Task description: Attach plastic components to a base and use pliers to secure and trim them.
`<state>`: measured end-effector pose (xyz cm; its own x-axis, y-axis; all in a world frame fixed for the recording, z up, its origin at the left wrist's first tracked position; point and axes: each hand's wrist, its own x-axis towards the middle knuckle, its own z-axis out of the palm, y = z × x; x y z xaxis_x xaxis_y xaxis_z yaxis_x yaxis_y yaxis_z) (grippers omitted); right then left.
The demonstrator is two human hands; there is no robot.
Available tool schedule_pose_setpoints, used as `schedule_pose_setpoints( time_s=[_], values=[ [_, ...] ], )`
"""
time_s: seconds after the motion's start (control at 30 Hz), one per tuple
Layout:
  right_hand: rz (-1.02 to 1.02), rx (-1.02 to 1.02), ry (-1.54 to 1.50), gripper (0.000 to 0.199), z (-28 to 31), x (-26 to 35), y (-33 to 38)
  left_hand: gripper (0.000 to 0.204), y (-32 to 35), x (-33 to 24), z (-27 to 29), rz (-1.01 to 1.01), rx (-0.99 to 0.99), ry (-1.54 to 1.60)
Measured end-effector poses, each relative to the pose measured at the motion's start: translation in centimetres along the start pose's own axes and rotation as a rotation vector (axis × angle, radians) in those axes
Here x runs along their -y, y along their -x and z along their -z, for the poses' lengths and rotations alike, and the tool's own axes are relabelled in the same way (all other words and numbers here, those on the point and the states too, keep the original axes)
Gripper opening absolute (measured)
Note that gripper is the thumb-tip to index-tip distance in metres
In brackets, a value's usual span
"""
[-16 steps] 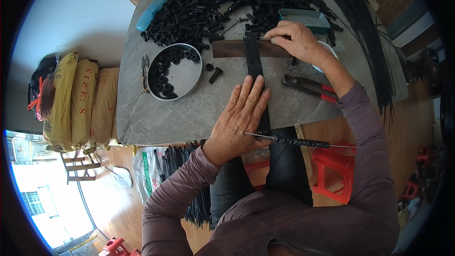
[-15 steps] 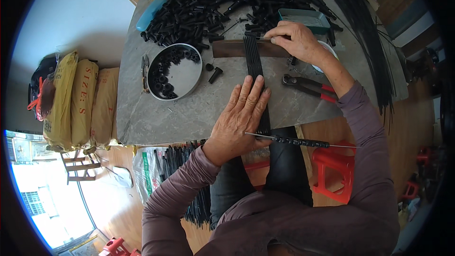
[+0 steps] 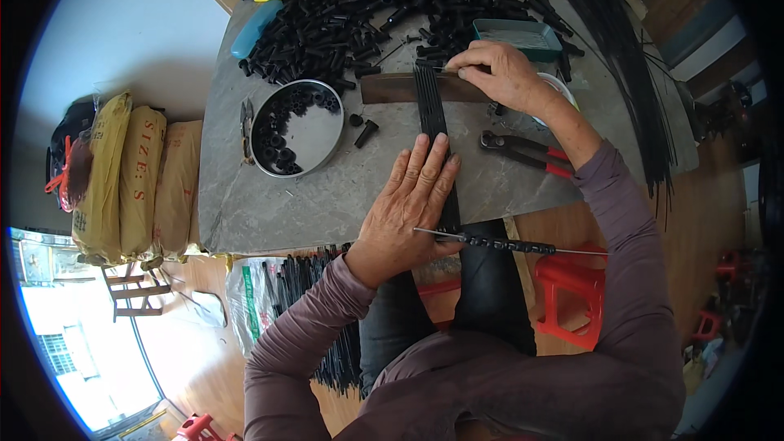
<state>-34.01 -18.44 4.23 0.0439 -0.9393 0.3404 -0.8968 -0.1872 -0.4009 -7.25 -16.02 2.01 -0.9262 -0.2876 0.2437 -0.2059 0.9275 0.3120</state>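
My left hand (image 3: 408, 208) lies flat, fingers stretched out, on a row of thin black rods (image 3: 430, 106) set side by side. The far ends of the rods rest across a dark brown bar (image 3: 385, 88) on the table. Beyond the bar, my right hand (image 3: 510, 77) is pinched by the rod tips. A thin, pale, wire-like piece seems to run from its fingers to the tips, too small to make out. At the near table edge, a thin metal rod strung with black ribbed pieces (image 3: 506, 244) crosses the black rods beside my left thumb.
Black tubular parts (image 3: 327, 33) are heaped at the back. A round metal tray (image 3: 314, 135) of small black rings stands left; red-handled pincers (image 3: 523, 149) lie right. A green box (image 3: 523, 37) and long black rods (image 3: 629, 73) are farther right. Below stands a red stool (image 3: 567, 298).
The whole view has shifted slightly to the left. Both hands stay in nearly the same places on and beside the rods.
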Motion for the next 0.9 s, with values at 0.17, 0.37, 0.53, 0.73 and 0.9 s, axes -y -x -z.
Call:
schedule_pose_setpoints(
  time_s=[0.17,0.37,0.53,0.73,0.9],
  values=[
    [-0.115,0.046,0.026,0.018,0.54,0.39,0.58,0.11,0.01,-0.05,0.02,0.002,-0.009,-0.003],
    [-0.046,0.022,-0.003,0.017,0.17,0.38,0.29,0.104,-0.01,-0.07,0.22,-0.001,-0.005,0.02],
    [-0.05,0.001,-0.019,0.017,0.09,0.37,0.28,0.101,-0.07,-0.06,0.13,0.003,0.003,0.058],
    [-0.039,-0.001,-0.028,0.017,0.04,0.23,0.35,0.106,-0.06,-0.09,0.21,0.013,0.017,0.066],
    [-0.061,0.003,-0.04,0.017,0.04,0.47,0.31,0.111,-0.02,-0.13,0.36,0.023,0.042,0.078]
  ],
)
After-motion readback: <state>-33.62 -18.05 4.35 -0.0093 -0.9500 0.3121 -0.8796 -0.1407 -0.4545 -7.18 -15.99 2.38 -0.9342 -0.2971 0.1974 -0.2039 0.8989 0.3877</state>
